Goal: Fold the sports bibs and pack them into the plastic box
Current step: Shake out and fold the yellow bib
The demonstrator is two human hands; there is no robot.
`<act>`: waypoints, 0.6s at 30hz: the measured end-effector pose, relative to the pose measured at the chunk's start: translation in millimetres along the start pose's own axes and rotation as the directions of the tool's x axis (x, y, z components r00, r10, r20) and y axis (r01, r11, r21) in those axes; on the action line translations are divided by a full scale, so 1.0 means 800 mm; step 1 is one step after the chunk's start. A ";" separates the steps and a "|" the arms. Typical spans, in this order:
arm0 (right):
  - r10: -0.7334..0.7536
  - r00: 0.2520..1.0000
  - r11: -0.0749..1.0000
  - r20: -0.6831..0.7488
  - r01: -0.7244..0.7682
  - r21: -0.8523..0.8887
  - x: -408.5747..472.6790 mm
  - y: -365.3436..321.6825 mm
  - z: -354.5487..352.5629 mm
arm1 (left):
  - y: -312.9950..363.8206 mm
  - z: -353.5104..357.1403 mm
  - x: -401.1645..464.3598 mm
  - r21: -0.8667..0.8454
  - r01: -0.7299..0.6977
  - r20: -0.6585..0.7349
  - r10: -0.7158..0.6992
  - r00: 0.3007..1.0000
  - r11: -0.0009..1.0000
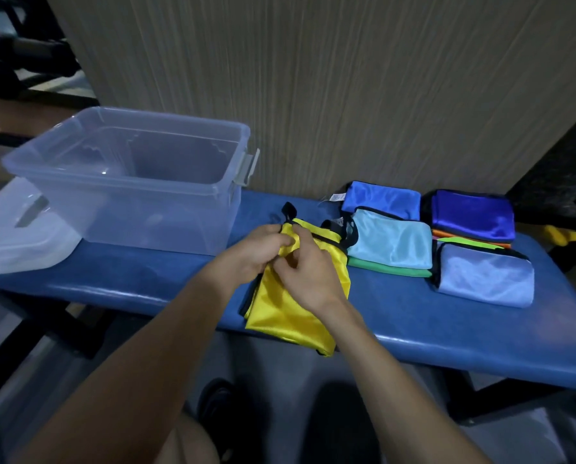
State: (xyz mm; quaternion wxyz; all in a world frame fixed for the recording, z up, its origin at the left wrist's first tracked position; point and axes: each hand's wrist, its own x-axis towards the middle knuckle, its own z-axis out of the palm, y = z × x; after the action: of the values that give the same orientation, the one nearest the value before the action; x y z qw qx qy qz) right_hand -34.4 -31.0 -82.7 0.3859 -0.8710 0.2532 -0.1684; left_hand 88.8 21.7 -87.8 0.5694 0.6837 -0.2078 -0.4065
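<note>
A yellow bib [288, 313] with black trim lies folded lengthwise on the blue bench [464, 333], its lower end hanging over the front edge. My left hand [258, 251] pinches its upper left edge. My right hand [308, 272] grips the fabric just beside it, fingers curled into the cloth. The clear plastic box [129, 182] stands to the left, open, with nothing inside. To the right sit folded bibs: a blue one [382, 199], a light blue one [393, 239] on a green one [388, 269], a dark blue one [474, 214] on orange and lime ones, and a pale lilac one [487, 276].
The box's clear lid [15, 236] lies at the bench's left end, partly under the box. A ribbed beige wall [346, 78] rises right behind the bench. Below the bench edge I see my knee and a dark shoe [219, 416] on the floor.
</note>
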 end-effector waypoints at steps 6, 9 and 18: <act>-0.389 0.912 0.811 0.131 0.407 -0.420 -0.087 0.061 -0.008 | -0.013 -0.007 0.028 0.253 -0.091 -0.077 0.113 0.991 0.963; -0.459 0.879 0.730 0.127 0.455 -0.510 -0.116 0.092 -0.002 | -0.021 -0.013 0.038 0.447 -0.128 -0.077 0.181 0.981 0.885; -0.489 0.871 0.714 0.057 0.437 -0.548 -0.128 0.131 0.017 | -0.026 -0.010 0.004 0.822 -0.238 0.004 0.412 0.911 0.517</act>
State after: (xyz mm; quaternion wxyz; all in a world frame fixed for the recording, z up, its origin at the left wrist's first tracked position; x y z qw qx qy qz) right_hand -143.8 -24.3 -180.8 0.0559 -0.9704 0.0817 -0.2204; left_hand 93.4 29.5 -108.6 0.2787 0.8505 -0.4380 -0.0850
